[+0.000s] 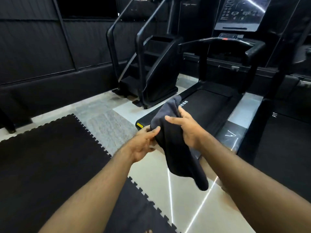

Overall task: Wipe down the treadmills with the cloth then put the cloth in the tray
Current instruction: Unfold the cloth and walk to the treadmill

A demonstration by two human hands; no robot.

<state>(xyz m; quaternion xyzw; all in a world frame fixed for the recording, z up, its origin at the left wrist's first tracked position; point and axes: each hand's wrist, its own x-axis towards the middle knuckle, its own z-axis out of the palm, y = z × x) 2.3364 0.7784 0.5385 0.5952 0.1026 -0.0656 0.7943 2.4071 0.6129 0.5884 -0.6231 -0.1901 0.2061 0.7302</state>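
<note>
"FIT" on the far-right treadmill (286, 132); "ESS" (rest hidden) on the nearer treadmill (210, 105), side rail

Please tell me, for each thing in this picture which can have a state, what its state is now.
cloth: held in the air, hanging down, touching no machine.
left-hand grip: pinches the cloth's left edge.
right-hand grip: holds the cloth's upper part, fingers curled round it.
treadmill: not yet being wiped.
stair climber: nobody on it.
foam mats: lying flat, interlocked.
</note>
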